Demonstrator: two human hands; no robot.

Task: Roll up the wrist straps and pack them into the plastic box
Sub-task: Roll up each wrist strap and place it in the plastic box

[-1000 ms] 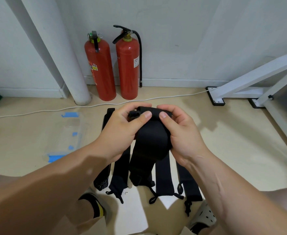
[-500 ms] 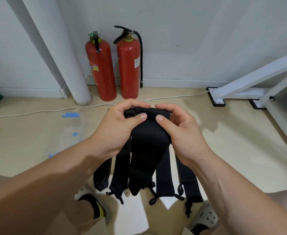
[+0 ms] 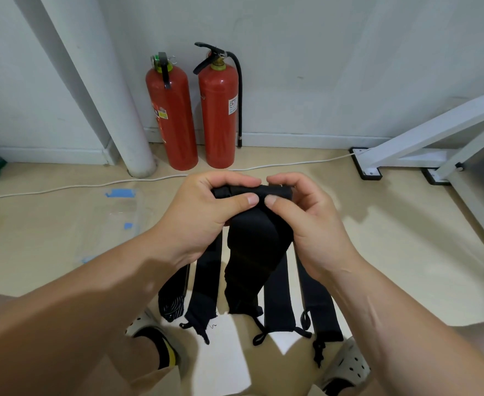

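L hand & R hand pinch wrist strap roll (plastic box contents unclear).

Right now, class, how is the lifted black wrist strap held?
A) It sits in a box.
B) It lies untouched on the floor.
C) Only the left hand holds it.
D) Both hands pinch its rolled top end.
D: the left hand and the right hand both pinch the rolled top of the wrist strap, its tail hanging below.
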